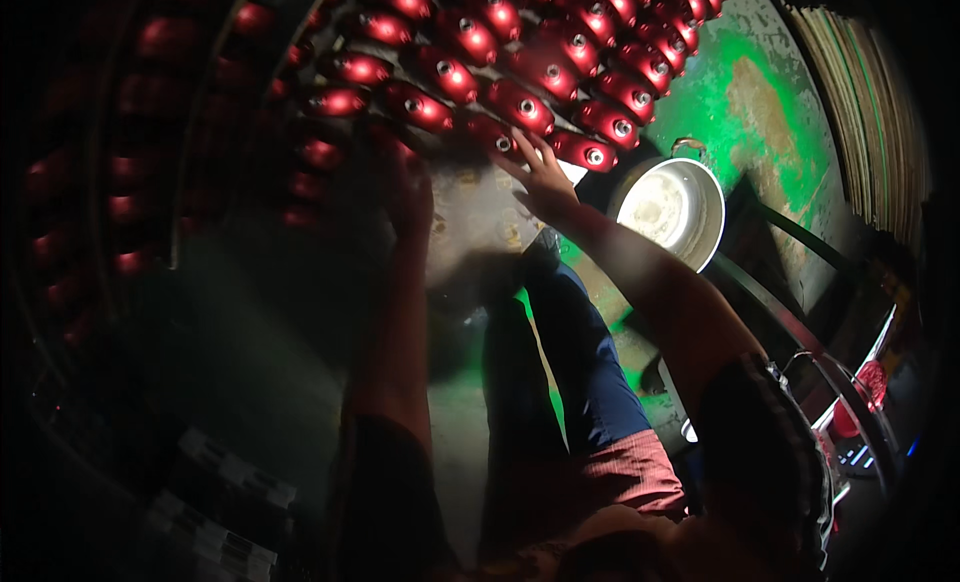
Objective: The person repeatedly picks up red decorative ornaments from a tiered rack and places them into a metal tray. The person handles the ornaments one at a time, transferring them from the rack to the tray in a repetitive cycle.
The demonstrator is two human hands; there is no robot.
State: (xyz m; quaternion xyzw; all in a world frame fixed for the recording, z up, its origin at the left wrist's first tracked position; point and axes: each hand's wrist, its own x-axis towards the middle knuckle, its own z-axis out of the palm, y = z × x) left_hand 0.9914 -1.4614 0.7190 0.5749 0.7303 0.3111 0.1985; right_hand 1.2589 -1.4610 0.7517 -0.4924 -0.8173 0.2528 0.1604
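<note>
The right hand (543, 174) is stretched forward with its fingers (520, 157) spread and open, the tips touching the nearest of the glossy red rounded pieces with small silver caps (520, 107), which lie packed in curved rows just beyond and above the hand. The left hand (408, 187) is in deep shadow beside it, to its left, also at the near edge of the red rows; I cannot tell if it is open or closed, or if it holds something. Near the right hand, on its right side, stands a round white metal bowl with a pale inside (670, 204) on the worn green painted floor (745, 102). The person's legs in dark blue trousers (585, 362) are below the hands. I think it is best to take one red piece at a time from the near edge, with the fingertips closing around its body, so the neighbours in the row do not roll. The left hand could steady the next pieces, and more light on that side would help
</note>
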